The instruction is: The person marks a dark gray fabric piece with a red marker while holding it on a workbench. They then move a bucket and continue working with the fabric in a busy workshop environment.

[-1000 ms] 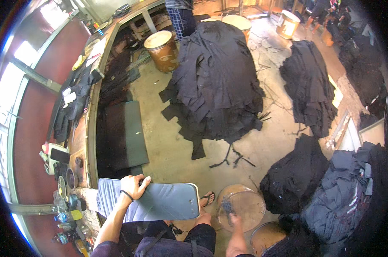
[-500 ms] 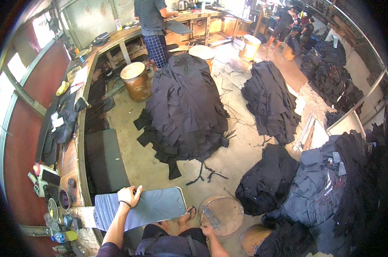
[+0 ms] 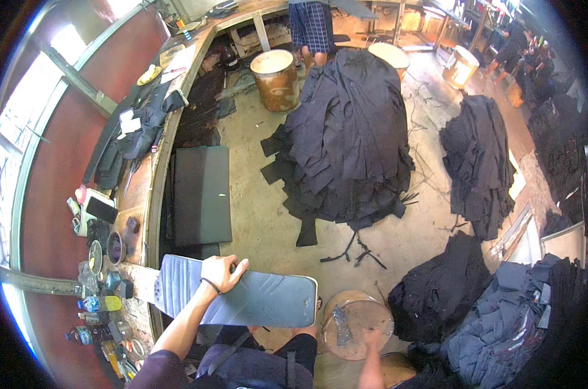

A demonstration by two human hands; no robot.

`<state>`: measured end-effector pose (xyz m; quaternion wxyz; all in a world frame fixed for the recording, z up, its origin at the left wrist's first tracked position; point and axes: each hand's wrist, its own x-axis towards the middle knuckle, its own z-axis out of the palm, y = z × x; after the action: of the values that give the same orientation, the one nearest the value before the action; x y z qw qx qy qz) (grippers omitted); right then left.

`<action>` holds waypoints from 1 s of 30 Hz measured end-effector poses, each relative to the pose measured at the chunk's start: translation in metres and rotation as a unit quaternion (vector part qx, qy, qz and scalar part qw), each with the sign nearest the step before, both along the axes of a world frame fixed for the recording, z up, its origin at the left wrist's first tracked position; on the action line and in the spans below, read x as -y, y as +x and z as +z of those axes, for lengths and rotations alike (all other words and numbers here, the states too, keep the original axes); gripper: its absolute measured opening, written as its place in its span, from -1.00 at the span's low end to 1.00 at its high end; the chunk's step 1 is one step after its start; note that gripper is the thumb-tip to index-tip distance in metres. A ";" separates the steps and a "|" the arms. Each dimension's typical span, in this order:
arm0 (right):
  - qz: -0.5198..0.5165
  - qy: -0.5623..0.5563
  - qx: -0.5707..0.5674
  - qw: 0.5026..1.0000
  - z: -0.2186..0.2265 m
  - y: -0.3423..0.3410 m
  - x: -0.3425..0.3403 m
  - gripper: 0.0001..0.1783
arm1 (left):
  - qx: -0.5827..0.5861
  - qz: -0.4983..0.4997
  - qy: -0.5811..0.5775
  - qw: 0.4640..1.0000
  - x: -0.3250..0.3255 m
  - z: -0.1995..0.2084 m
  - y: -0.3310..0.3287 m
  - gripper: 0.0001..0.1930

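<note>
A long grey-blue padded board [image 3: 261, 295] with rounded right corners and a creased left end lies across my lap. My left hand [image 3: 223, 273], with a dark band at the wrist, is on top of it, its fingers wrapped over the far edge. Off the board's right end, my right hand [image 3: 372, 338] is over a round drum lid [image 3: 359, 311] that has a grey patch on it. That hand is smeared, and its fingers cannot be made out; whether it touches the lid is unclear.
A tall heap of black cloth pieces [image 3: 352, 142] stands ahead. More dark cloth piles [image 3: 443, 285] lie to the right. Left is a wooden bench [image 3: 132, 194] with bottles [image 3: 99, 303], bowls and a phone [image 3: 102, 211]. A person [image 3: 310, 29] stands beyond a drum [image 3: 274, 84].
The whole scene has shifted rightward in view as my head turned left. My right hand has moved from beside my knee out over the drum lid. My left hand stays on the padded board.
</note>
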<state>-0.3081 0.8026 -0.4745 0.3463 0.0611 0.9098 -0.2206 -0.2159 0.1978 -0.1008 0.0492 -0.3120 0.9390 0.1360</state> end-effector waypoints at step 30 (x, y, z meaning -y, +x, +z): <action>0.383 0.052 -0.134 0.913 -0.006 -0.159 0.081 -0.57 | -0.071 0.021 -0.003 0.997 -0.004 -0.011 -0.005 -0.61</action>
<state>-0.4667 0.7221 -0.4808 0.2751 -0.3040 0.9116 -0.0294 -0.2210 0.2020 -0.1115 -0.0216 -0.3215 0.9338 0.1558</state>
